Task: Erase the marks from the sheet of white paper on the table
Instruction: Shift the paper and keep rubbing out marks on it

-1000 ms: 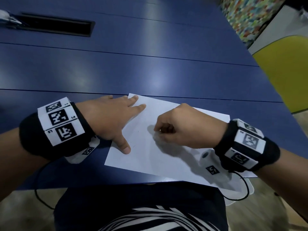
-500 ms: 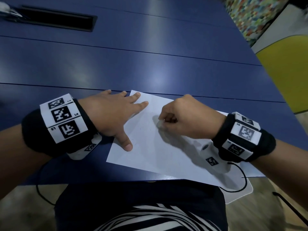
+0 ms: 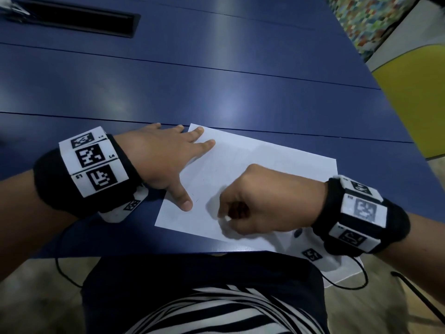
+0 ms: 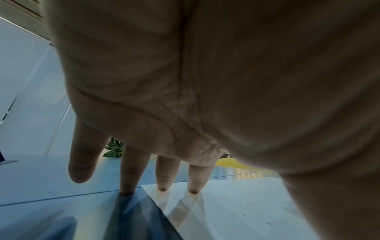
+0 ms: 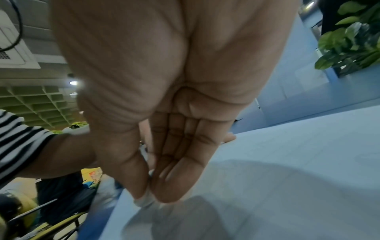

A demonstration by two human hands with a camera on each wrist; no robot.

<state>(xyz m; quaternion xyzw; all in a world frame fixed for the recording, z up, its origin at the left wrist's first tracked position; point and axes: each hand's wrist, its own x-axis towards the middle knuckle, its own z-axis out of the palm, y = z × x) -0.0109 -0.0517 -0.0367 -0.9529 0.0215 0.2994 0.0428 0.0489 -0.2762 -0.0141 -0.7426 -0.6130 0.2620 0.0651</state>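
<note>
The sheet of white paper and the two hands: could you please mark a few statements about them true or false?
1. The left hand lies flat with fingers spread on the sheet of white paper. True.
2. The right hand is open and flat. False: its fingers are curled, pinching a small white eraser.
3. The sheet lies on a blue table. True.
4. The sheet lies at the table's far edge. False: it lies at the near edge.

Person in a striped top with tagged bands on both wrists

Each black wristband [image 3: 48,182] carries white panels printed with black square codes; below each hangs a white camera unit [image 3: 310,251] with a thin black cable [image 3: 346,286]. Near the cable, the top [image 3: 216,312] is black-and-white striped.
</note>
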